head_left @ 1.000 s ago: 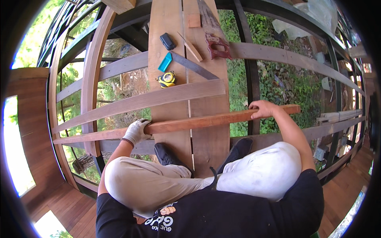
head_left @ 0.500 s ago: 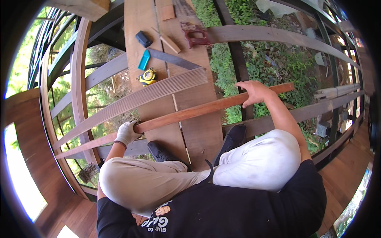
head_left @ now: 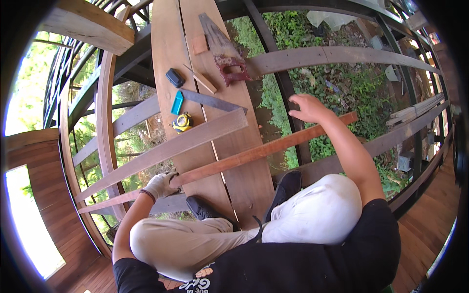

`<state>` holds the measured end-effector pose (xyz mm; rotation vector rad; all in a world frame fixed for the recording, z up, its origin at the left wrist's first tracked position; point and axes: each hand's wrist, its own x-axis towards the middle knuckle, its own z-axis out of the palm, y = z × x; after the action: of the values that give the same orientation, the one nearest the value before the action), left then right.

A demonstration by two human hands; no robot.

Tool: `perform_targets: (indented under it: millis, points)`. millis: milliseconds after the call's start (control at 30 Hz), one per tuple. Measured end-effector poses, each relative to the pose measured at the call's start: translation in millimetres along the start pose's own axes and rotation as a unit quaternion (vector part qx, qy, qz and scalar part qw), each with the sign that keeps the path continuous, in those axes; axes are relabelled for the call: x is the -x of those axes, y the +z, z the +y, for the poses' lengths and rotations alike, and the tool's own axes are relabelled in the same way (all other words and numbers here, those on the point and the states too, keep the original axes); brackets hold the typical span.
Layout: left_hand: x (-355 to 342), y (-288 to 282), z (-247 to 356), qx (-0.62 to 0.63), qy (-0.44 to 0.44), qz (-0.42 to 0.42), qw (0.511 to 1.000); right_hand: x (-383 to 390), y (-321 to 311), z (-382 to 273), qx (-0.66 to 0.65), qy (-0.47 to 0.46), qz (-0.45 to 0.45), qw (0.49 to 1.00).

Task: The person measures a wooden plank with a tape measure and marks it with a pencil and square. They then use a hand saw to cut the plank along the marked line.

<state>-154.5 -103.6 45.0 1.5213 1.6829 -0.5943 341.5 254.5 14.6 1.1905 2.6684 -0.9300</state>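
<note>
A long reddish wooden strip (head_left: 244, 157) lies slantwise across the planks in front of me. My left hand (head_left: 159, 186), in a pale glove, is closed around it left of the planks. Bare, my right hand (head_left: 309, 108) hovers just beyond the strip's right end, with fingers apart and slightly curled, and nothing in it. The strip passes beneath that wrist. Beyond the strip, a wider brown board (head_left: 171, 149) runs roughly alongside, its right end resting over the planks.
On the wooden planks (head_left: 244, 188) lie a handsaw (head_left: 229, 61), a try square (head_left: 210, 100) with a teal handle, a yellow tape measure (head_left: 182, 122), a dark case (head_left: 174, 77) and a pencil beside a small wood piece (head_left: 204, 82). Gaps between beams (head_left: 332, 57) open onto greenery below.
My right hand has come off the strip and moved slightly away from me. My left hand keeps its grip. The view has shifted, bringing the saw's blade into sight.
</note>
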Motion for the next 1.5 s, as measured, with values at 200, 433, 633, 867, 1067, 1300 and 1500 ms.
perform_targets:
  millis: [200, 433, 633, 867, 1067, 1300, 1500]
  points:
    - [-18, -60, 80, -0.044, 0.103, -0.022, 0.994, -132, 22, -49, 0.078, -0.192, 0.203, 0.957]
    - [-94, 7, 176, 0.058, 0.102, 0.242, 0.963, -216, 72, -67, 0.212, -0.177, 0.245, 0.929]
    - [-100, 7, 178, 0.036, 0.097, 0.237, 0.966, -213, 59, -51, 0.114, -0.089, 0.283, 0.948]
    - [-94, 16, 164, 0.053, 0.077, 0.219, 0.971, -92, -8, -94, -0.285, 0.083, 0.365, 0.883]
    - [-99, 10, 168, 0.055, 0.096, 0.199, 0.974, 7, -54, -109, -0.384, 0.071, 0.396, 0.831]
    - [-105, 21, 163, 0.058, 0.102, 0.194, 0.974, 83, -112, -94, -0.358, 0.102, 0.414, 0.831]
    - [-126, 41, 139, 0.017, 0.111, 0.202, 0.973, 211, -148, -147, -0.314, 0.129, 0.456, 0.823]
